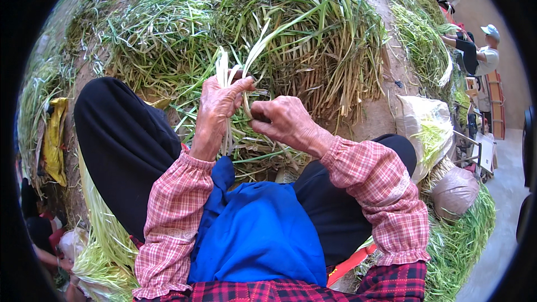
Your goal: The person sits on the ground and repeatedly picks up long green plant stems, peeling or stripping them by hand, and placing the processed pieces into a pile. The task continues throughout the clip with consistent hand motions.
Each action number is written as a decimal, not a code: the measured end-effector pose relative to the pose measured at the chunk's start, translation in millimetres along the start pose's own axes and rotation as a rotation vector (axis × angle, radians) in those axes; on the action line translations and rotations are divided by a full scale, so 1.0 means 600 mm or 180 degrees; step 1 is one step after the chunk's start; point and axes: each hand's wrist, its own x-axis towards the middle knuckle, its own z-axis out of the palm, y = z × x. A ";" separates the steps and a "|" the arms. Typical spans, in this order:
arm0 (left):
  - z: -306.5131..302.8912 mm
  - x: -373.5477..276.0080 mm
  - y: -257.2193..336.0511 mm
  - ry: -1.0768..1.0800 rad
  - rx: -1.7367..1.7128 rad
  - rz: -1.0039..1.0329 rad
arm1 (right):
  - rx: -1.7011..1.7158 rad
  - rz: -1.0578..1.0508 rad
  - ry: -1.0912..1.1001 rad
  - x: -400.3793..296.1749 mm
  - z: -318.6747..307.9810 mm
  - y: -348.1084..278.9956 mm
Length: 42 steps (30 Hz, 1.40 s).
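My left hand (219,102) is closed round a small bunch of pale plant stalks (222,65), whose ends stick out above and below the fist. Just right of it, my right hand (285,121) has its fingers bent at the lower end of a single long green-leaved stalk (262,44). That stalk runs up between the hands towards a big heap of green leafy stalks (310,50) with brown lower ends. The two hands are close together above my lap, over loose leaves. What lies inside the right fingers is partly hidden.
More piles of green stalks (163,21) spread ahead. At the right are a white sack with pale stalks (428,130), a round wrapped bundle (455,193) and a metal-framed cart (482,151). A yellow sack (56,142) lies left. Several people sit or work at the edges.
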 end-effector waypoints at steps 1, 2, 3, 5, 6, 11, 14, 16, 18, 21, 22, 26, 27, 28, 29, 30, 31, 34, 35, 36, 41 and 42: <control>0.000 0.000 0.000 0.0055 -0.0174 -0.0047 | 0.0410 0.0052 -0.0034 0.001 -0.001 0.005; -0.002 0.001 0.001 0.0041 -0.0347 -0.0052 | 0.1206 0.0401 -0.0284 0.005 -0.002 0.012; -0.002 0.002 0.002 0.0003 -0.0424 -0.0094 | 0.1959 0.0688 -0.0482 0.009 -0.014 0.008; -0.002 0.001 0.003 -0.0071 -0.0580 -0.0177 | 0.3098 0.1467 -0.0270 0.020 0.005 0.042; -0.001 0.002 0.002 -0.0146 -0.0396 -0.0104 | 0.3537 0.1737 -0.0255 0.026 0.007 0.050; -0.001 0.000 0.000 -0.0371 -0.0388 -0.0036 | 0.4565 0.1367 0.0065 0.045 0.003 0.049; -0.002 -0.003 0.005 -0.0374 -0.0314 -0.0036 | 0.4243 0.1218 0.0579 0.043 -0.003 0.041; -0.001 -0.002 0.005 -0.0371 -0.0342 -0.0004 | 0.4355 0.1175 0.0795 0.045 -0.001 0.050; 0.003 -0.002 0.009 -0.0195 -0.0399 -0.0078 | 0.4328 0.1144 0.0856 0.043 -0.002 0.052; 0.005 -0.001 0.010 -0.0071 -0.0621 -0.0104 | 0.4335 0.1063 0.0826 0.043 -0.008 0.046; 0.004 0.001 0.007 -0.0006 -0.0632 -0.0105 | 0.4344 0.1032 0.0820 0.043 -0.010 0.044; -0.005 0.006 -0.003 0.0273 -0.0726 -0.0049 | 0.4278 0.0852 0.0907 0.047 -0.009 0.037; -0.004 0.007 -0.005 0.0319 -0.0776 -0.0030 | 0.4297 0.0817 0.0893 0.047 -0.013 0.032; -0.005 0.007 -0.007 0.0268 -0.0751 -0.0051 | 0.4338 0.0812 0.0864 0.048 -0.015 0.027; -0.004 0.006 -0.006 0.0245 -0.0827 -0.0060 | 0.4380 0.0806 0.0834 0.049 -0.015 0.025; -0.003 0.004 -0.003 0.0227 -0.0898 -0.0063 | 0.4439 0.0806 0.0768 0.048 -0.013 0.026; -0.003 0.002 -0.001 0.0210 -0.0968 -0.0066 | 0.4500 0.0805 0.0700 0.048 -0.010 0.027; -0.002 0.004 -0.004 0.0147 -0.1000 0.0010 | 0.4514 0.0858 0.0596 0.047 -0.006 0.030; -0.001 0.006 -0.005 0.0128 -0.1010 0.0055 | 0.4489 0.0886 0.0578 0.046 -0.005 0.030; -0.005 0.009 -0.003 0.0350 -0.1138 0.0034 | 0.4322 0.0972 0.0477 0.042 -0.005 0.025; -0.024 0.017 0.010 0.0487 -0.1177 0.0495 | 0.3566 0.0863 0.0248 0.026 0.021 0.030; -0.026 0.015 0.018 0.0567 -0.1142 0.0552 | 0.3178 0.0764 0.0212 0.023 0.023 0.030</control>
